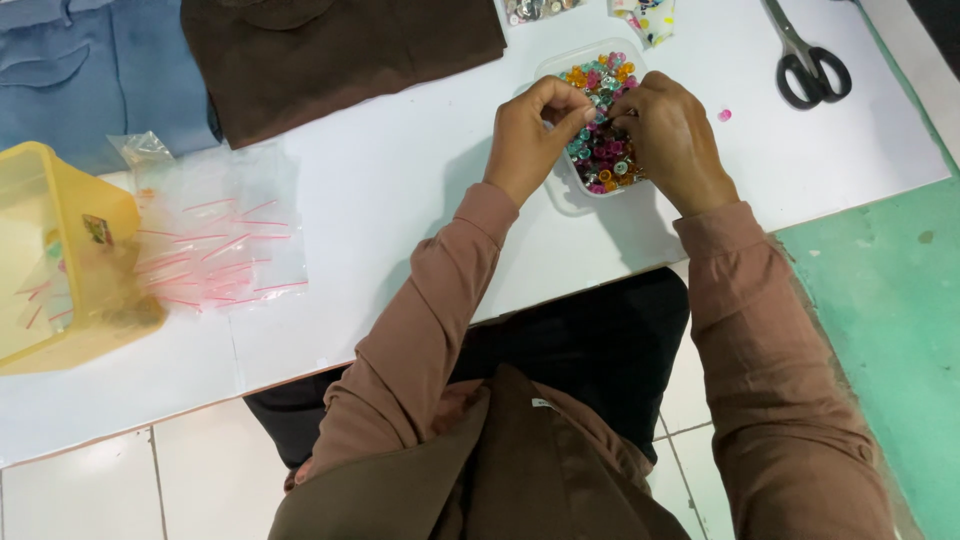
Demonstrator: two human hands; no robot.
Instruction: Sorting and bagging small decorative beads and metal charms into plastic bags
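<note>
So there's this clear plastic tub (566, 192) sitting on the white desk (400, 170), lid off, packed with little round beads (606, 150) in pink, orange, teal, purple and clear. It sits flat, near the far side of the desk. One stray pink bead (724, 115) lies by itself just to the right of the tub.

One bead tub (560, 195), one scissors (810, 60), one yellow basket (60, 200), two folded cloths: brown (340, 50), blue (90, 70); one stray pink bead (724, 115).
</note>
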